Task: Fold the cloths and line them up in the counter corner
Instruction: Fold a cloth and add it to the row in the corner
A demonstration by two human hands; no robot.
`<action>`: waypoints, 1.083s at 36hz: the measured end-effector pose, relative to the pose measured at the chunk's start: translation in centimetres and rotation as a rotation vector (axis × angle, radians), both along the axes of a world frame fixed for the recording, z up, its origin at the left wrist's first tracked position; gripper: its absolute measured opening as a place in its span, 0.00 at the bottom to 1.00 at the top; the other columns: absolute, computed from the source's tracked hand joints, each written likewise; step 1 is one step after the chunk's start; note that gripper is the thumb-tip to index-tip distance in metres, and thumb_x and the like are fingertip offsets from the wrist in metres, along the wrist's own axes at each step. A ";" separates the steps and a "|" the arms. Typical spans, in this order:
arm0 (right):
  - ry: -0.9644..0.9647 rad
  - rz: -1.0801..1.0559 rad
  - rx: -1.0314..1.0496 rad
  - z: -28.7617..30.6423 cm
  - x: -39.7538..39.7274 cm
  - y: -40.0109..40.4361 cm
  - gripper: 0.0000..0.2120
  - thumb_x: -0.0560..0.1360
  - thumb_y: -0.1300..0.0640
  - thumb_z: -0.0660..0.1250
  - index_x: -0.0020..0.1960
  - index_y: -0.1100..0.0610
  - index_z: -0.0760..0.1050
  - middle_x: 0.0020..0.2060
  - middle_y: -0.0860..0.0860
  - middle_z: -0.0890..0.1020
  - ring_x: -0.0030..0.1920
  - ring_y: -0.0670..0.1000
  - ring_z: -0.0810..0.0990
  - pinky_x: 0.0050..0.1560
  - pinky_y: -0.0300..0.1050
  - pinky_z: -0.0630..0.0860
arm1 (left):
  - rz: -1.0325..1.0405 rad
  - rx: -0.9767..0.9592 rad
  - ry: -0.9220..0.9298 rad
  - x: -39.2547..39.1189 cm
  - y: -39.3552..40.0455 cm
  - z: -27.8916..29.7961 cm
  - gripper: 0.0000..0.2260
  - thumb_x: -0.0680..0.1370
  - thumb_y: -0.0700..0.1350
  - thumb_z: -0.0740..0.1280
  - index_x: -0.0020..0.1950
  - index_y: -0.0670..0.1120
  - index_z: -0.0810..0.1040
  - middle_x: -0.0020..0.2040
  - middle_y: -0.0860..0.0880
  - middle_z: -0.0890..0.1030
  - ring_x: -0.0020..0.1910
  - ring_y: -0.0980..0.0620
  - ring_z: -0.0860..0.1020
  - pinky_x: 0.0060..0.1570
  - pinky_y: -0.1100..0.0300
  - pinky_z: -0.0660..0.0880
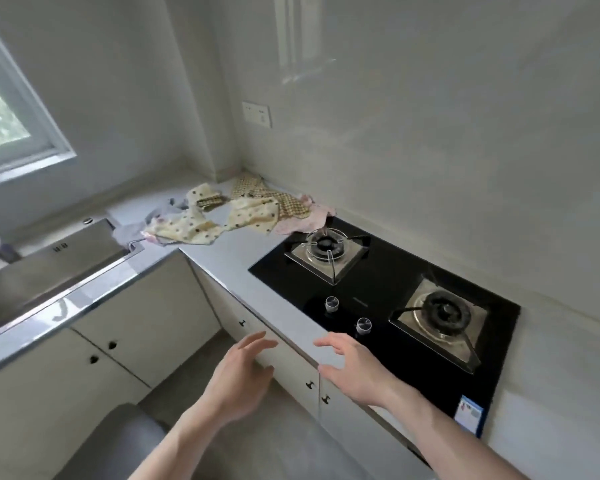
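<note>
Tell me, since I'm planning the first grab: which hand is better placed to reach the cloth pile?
Left, marginally. Both hands are open and empty, far from the cloths. The left hand points toward the corner pile; the right hand hovers by the stove knobs, off to the side.

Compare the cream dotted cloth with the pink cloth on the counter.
The cream dotted cloth carries dark spots; the pink cloth looks plain. The dotted one sprawls toward the sink; the pink one lies at the hob, its edge reaching the near burner. The dotted one shows more spread. Both lie crumpled and unfolded, untouched by either hand.
</note>
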State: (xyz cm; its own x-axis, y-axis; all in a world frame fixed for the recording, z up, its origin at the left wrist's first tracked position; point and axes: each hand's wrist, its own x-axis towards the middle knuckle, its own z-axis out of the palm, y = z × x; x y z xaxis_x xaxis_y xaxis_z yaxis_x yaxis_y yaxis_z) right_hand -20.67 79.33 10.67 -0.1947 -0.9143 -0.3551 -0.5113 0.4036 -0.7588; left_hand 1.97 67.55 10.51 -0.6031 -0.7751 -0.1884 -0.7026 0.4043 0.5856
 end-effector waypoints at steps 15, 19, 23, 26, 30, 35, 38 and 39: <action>-0.029 0.014 -0.152 1.7 11.1 -13.3 0.21 0.78 0.48 0.68 0.69 0.39 0.71 0.69 0.36 0.68 0.69 0.41 0.69 0.69 0.42 0.70 | 0.043 -0.129 -0.046 13.1 -12.2 4.1 0.20 0.78 0.49 0.67 0.70 0.61 0.73 0.76 0.61 0.65 0.74 0.56 0.67 0.72 0.61 0.64; -0.033 0.011 -0.156 1.8 12.1 -16.1 0.20 0.77 0.48 0.68 0.68 0.38 0.70 0.67 0.34 0.68 0.69 0.40 0.68 0.71 0.44 0.69 | 0.032 -0.139 -0.028 14.1 -15.7 4.8 0.20 0.79 0.50 0.68 0.70 0.60 0.73 0.76 0.61 0.65 0.74 0.57 0.66 0.73 0.60 0.63; -0.019 -0.012 -0.168 2.4 12.0 -20.7 0.20 0.77 0.50 0.69 0.68 0.41 0.71 0.63 0.34 0.68 0.69 0.42 0.69 0.70 0.43 0.69 | 0.043 -0.143 -0.005 14.2 -20.4 5.1 0.20 0.79 0.50 0.68 0.70 0.60 0.73 0.76 0.60 0.65 0.74 0.57 0.66 0.73 0.60 0.62; -0.013 -0.006 -0.162 2.6 11.3 -24.2 0.21 0.78 0.50 0.68 0.70 0.42 0.71 0.66 0.36 0.67 0.68 0.42 0.68 0.70 0.43 0.69 | 0.050 -0.137 -0.005 13.9 -23.9 4.8 0.20 0.78 0.51 0.69 0.71 0.60 0.72 0.76 0.60 0.65 0.75 0.56 0.66 0.74 0.59 0.62; -0.008 0.001 -0.144 2.1 10.3 -29.0 0.20 0.78 0.50 0.68 0.69 0.42 0.71 0.66 0.38 0.68 0.68 0.42 0.69 0.67 0.41 0.70 | 0.054 -0.136 -0.027 13.3 -28.4 4.4 0.21 0.79 0.53 0.69 0.71 0.61 0.71 0.77 0.59 0.64 0.75 0.56 0.64 0.74 0.58 0.61; -0.003 0.035 -0.138 1.9 9.7 -35.9 0.20 0.78 0.48 0.68 0.68 0.41 0.71 0.65 0.40 0.69 0.67 0.43 0.70 0.67 0.43 0.71 | 0.064 -0.169 -0.043 13.3 -34.6 4.8 0.20 0.78 0.51 0.69 0.68 0.64 0.71 0.75 0.59 0.66 0.74 0.55 0.66 0.72 0.59 0.62; 0.003 0.058 -0.143 2.0 9.6 -39.7 0.19 0.78 0.48 0.68 0.68 0.41 0.71 0.65 0.40 0.69 0.67 0.42 0.69 0.66 0.42 0.70 | 0.108 -0.167 -0.049 13.8 -38.3 4.7 0.20 0.77 0.51 0.71 0.63 0.67 0.69 0.75 0.58 0.67 0.73 0.55 0.67 0.72 0.59 0.64; -0.001 0.063 -0.141 1.9 9.6 -40.7 0.19 0.78 0.48 0.68 0.68 0.41 0.70 0.65 0.40 0.69 0.67 0.42 0.69 0.66 0.41 0.69 | 0.120 -0.158 -0.058 14.0 -39.3 4.5 0.19 0.76 0.51 0.71 0.64 0.66 0.71 0.75 0.57 0.68 0.73 0.54 0.68 0.71 0.59 0.64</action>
